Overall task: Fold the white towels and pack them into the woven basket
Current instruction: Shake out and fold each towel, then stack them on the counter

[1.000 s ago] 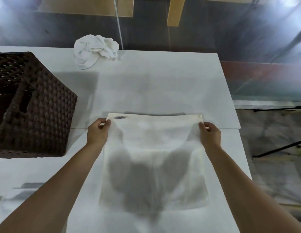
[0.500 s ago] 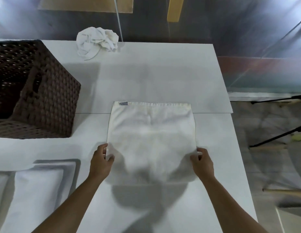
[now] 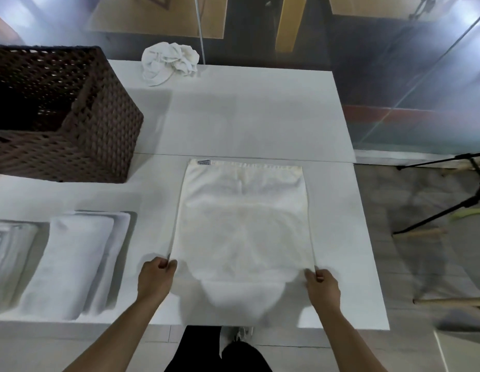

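Note:
A white towel [image 3: 243, 218] lies flat on the white table [image 3: 255, 116] in front of me, a small blue label at its far left corner. My left hand [image 3: 155, 277] pinches its near left corner. At the near right corner, my right hand [image 3: 322, 287] pinches the cloth. A crumpled white towel [image 3: 169, 61] sits at the table's far edge. Folded white towels [image 3: 69, 264] lie at the near left. The dark brown woven basket [image 3: 104, 135] stands at the far left, its inside dark.
The table's right edge drops to a grey floor where a black tripod leg [image 3: 448, 210] and wooden legs [image 3: 448, 300] stand. My legs and a shoe show below the near table edge.
Both hands slid from the towel's far corners down its sides to the near corners. The view tilted down, so the folded towels at the left came into sight.

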The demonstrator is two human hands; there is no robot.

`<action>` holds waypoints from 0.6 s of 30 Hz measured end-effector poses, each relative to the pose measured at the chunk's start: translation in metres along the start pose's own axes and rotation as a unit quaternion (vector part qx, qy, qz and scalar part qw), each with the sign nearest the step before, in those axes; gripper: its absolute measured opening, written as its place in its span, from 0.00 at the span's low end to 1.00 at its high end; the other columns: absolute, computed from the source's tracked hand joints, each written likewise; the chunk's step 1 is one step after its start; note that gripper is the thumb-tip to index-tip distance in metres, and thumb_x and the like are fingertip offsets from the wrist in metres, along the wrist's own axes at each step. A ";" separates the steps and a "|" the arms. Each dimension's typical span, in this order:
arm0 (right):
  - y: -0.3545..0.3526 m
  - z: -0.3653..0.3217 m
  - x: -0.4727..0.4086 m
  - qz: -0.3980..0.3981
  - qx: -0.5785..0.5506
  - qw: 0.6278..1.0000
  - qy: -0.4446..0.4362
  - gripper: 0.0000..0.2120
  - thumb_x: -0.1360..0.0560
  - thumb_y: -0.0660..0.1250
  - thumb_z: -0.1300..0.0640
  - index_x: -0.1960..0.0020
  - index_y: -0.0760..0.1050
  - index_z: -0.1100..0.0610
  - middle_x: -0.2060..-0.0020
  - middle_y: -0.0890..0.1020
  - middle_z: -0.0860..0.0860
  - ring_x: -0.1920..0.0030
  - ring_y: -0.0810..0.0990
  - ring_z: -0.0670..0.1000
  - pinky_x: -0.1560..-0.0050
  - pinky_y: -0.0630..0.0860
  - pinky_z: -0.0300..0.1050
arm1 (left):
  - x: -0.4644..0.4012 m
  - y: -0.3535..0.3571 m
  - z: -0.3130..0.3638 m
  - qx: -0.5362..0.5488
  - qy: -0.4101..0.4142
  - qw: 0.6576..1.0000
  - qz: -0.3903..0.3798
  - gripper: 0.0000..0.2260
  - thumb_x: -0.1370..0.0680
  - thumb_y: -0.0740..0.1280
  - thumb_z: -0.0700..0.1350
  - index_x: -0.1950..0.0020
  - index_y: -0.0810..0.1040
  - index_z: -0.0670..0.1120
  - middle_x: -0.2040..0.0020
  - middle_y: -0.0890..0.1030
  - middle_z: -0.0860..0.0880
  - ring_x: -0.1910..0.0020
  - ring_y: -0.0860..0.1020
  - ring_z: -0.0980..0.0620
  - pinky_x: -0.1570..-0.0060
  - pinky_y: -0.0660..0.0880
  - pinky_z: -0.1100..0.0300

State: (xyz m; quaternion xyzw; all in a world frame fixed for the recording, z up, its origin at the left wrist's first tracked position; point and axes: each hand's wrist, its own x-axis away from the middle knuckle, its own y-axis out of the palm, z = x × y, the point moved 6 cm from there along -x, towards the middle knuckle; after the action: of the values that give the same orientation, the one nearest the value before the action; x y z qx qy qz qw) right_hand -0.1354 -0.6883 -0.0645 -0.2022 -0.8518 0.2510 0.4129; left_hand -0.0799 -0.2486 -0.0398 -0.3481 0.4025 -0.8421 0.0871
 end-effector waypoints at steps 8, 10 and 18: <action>-0.013 0.052 0.047 -0.025 -0.119 0.992 0.035 0.08 0.20 0.68 0.57 0.44 0.75 0.59 0.61 0.85 0.55 0.57 0.86 0.57 0.47 0.83 0.60 | 0.063 0.018 -0.062 0.155 -0.101 0.982 -0.036 0.11 0.19 0.67 0.50 0.51 0.75 0.42 0.58 0.83 0.42 0.62 0.84 0.44 0.53 0.83 0.45; -0.017 0.058 0.062 -0.025 -0.147 0.988 0.030 0.07 0.20 0.69 0.59 0.43 0.75 0.60 0.58 0.85 0.58 0.58 0.86 0.57 0.50 0.83 0.57 | 0.078 0.013 -0.070 0.197 -0.104 0.975 -0.017 0.09 0.21 0.70 0.47 0.50 0.75 0.42 0.56 0.83 0.42 0.63 0.85 0.44 0.53 0.83 0.45; -0.033 0.051 0.089 -0.025 -0.356 0.932 0.055 0.11 0.21 0.70 0.62 0.42 0.82 0.50 0.61 0.79 0.56 0.66 0.74 0.54 0.56 0.76 0.48 | 0.099 -0.023 -0.051 0.333 -0.067 0.940 0.002 0.07 0.21 0.69 0.39 0.45 0.81 0.49 0.57 0.83 0.40 0.64 0.81 0.44 0.57 0.81 0.51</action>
State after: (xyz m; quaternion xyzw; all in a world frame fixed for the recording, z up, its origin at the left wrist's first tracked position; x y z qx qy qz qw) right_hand -0.2321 -0.6782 -0.0187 -0.3285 -0.8660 -0.0908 0.3659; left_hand -0.1838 -0.2436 0.0060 -0.3543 0.0925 -0.9026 0.2264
